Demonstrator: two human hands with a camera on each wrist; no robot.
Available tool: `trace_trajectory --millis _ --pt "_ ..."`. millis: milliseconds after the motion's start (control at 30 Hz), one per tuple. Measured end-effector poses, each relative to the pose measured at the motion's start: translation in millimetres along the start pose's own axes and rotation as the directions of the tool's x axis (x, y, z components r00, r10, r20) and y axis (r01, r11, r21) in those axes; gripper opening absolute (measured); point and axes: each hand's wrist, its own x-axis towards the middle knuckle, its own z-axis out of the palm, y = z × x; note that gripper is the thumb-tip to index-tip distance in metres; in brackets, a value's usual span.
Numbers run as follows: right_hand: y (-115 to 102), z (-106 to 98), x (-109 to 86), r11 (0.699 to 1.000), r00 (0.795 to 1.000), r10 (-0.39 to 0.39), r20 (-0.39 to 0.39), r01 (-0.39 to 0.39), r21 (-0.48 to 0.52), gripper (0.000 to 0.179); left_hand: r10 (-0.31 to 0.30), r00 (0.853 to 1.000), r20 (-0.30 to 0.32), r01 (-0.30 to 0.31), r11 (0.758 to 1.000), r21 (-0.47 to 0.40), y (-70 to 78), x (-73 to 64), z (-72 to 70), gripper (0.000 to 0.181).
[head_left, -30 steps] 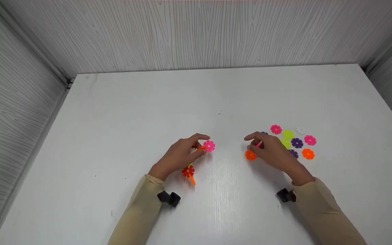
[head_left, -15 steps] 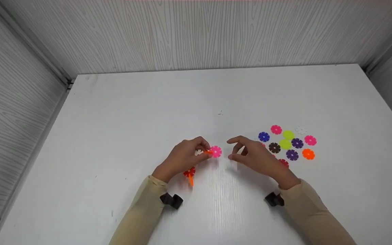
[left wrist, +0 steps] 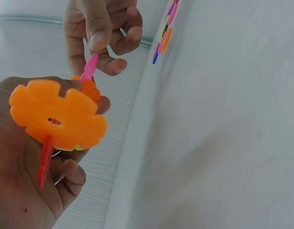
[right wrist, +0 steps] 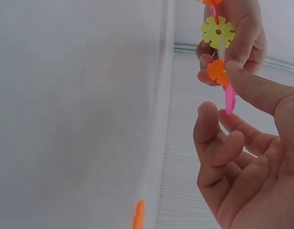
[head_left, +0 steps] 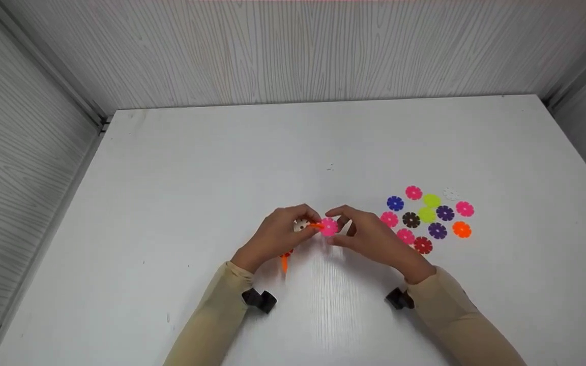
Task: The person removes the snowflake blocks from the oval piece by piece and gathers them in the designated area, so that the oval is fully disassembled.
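My left hand [head_left: 277,234] pinches a chain of notched flower discs near its upper end. A white flower disc [head_left: 301,225] and an orange one seen edge-on [head_left: 316,225] show at its fingertips, with a pink flower disc [head_left: 329,226] sticking out to the right. My right hand [head_left: 369,234] has its thumb and curled fingers around that pink disc; whether they grip it is unclear. Lower down the chain, a large orange disc [left wrist: 58,114] with a red disc edge-on [left wrist: 45,162] hangs by my left palm. A yellow-green disc [right wrist: 217,31] also belongs to the chain.
Loose flower discs lie to the right of my right hand: blue [head_left: 395,203], black [head_left: 411,219], red [head_left: 422,245], purple [head_left: 437,231], orange [head_left: 462,229], white [head_left: 450,193], plus several pink and yellow. The white table [head_left: 211,168] meets a wood-grain panel [head_left: 303,51] behind.
My right hand has moved left from the loose discs to the pink disc. My left hand has shifted slightly right with the chain. An orange disc beside the right fingertips is out of sight.
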Motion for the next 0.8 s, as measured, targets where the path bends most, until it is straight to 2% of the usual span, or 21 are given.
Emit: trace_trajectory --millis 300,400,633,800 --pt "-2 3 1.4 0.997 0.998 -0.066 0.001 0.066 -0.039 0.041 0.018 1.0 -0.019 -0.018 1.0 -0.009 -1.1 0.1 1.0 0.012" --pt "-2 0 0.1 0.992 0.996 -0.09 0.0 0.09 -0.089 0.04 0.014 1.0 -0.022 -0.014 1.0 -0.008 -1.5 1.0 1.5 0.011" --pt "-5 -10 -8.6 0.954 0.984 -0.171 -0.051 0.153 -0.259 0.037 0.066 0.997 -0.044 -0.065 0.998 0.011 0.4 1.8 5.3 0.011" --pt "-6 -17 -13.0 0.932 0.975 -0.214 -0.059 0.186 -0.31 0.036 0.114 0.991 -0.065 -0.111 0.993 0.047 5.2 3.1 7.4 0.012"
